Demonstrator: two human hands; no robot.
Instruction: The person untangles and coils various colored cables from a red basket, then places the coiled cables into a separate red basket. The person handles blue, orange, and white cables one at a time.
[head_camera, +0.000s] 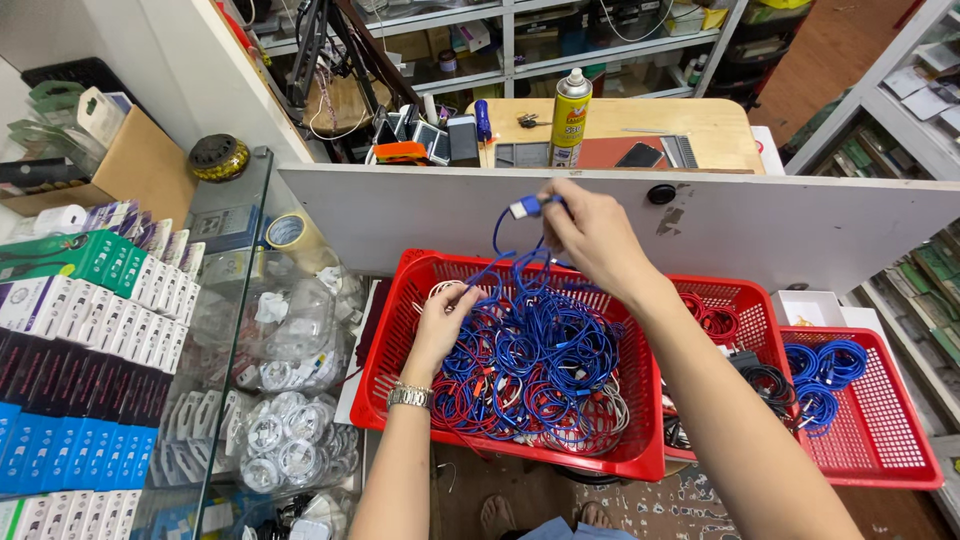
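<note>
Three red baskets (640, 462) are seen across the lower middle and right of the frame, the nearest one filled with tangled blue cables (540, 350). One blue cable end (527, 206) is pinched shut in the right hand (590, 235), raised above the basket at centre. The left hand (445, 315) is laid on the tangle, its grip loosely curled. A glass showcase (215, 330) is seen at left, one spray can (570, 118) on the wooden worktop (700, 125) at top, shelves behind.

Three red baskets (640, 462) (745, 300) (890, 440) are seen side by side. Two hands (590, 235) (445, 320) are counted, and one wristwatch (409, 396). One spray can (570, 118) is stood on the desk (715, 125). One tape roll (286, 231) is seen. The cables (545, 360) are too tangled to be counted.
</note>
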